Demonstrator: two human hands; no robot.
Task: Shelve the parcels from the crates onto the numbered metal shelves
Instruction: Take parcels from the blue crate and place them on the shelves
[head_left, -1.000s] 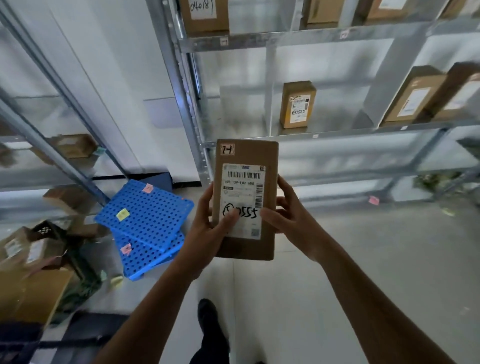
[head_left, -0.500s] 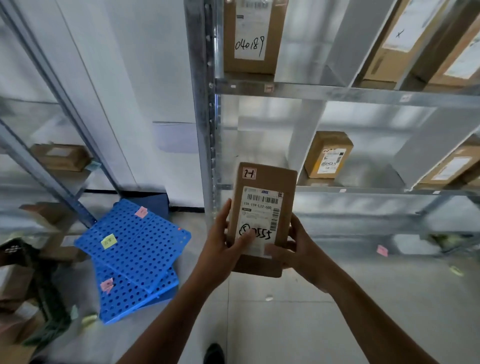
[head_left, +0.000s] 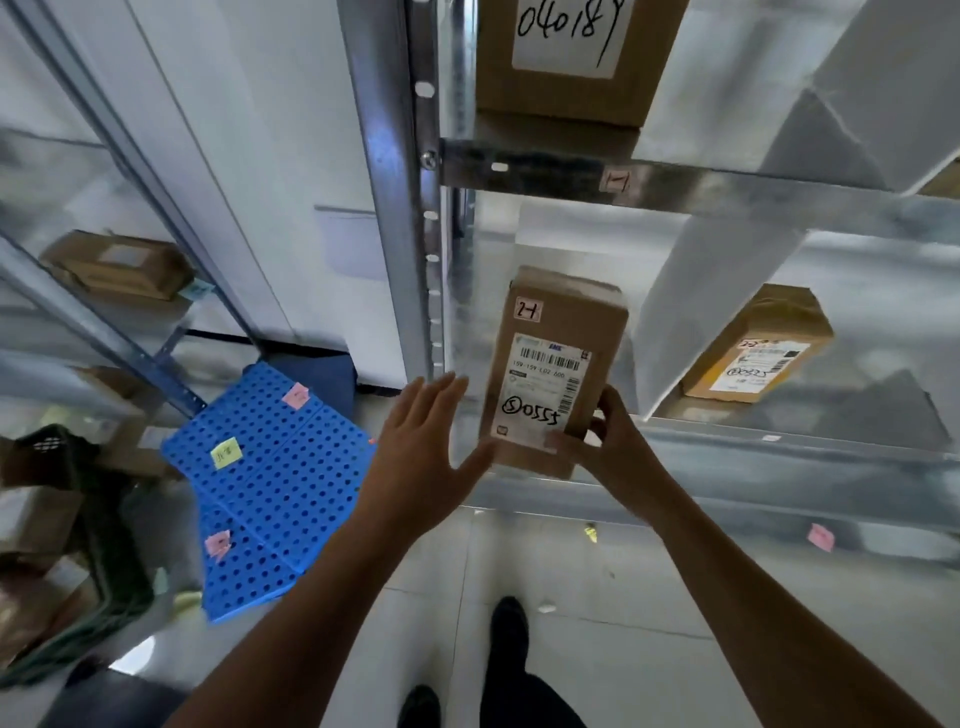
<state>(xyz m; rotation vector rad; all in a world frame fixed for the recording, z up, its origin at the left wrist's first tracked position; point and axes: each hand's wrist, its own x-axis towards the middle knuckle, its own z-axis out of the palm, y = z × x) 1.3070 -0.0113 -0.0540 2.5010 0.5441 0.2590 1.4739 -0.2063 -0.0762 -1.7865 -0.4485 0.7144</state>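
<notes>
Right hand (head_left: 618, 457) grips the rectangular cardboard parcel (head_left: 556, 364) at the metal shelf's (head_left: 779, 452) front edge; left hand (head_left: 421, 457) has released, fingers (head_left: 431, 397) spread

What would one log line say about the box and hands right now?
step: placing parcel on shelf | right hand: grips parcel's lower corner | left hand: open beside it | parcel: upright, at shelf front

Four parcels (head_left: 556, 364), two blue panels (head_left: 270, 467), two hands (head_left: 415, 462)
</notes>
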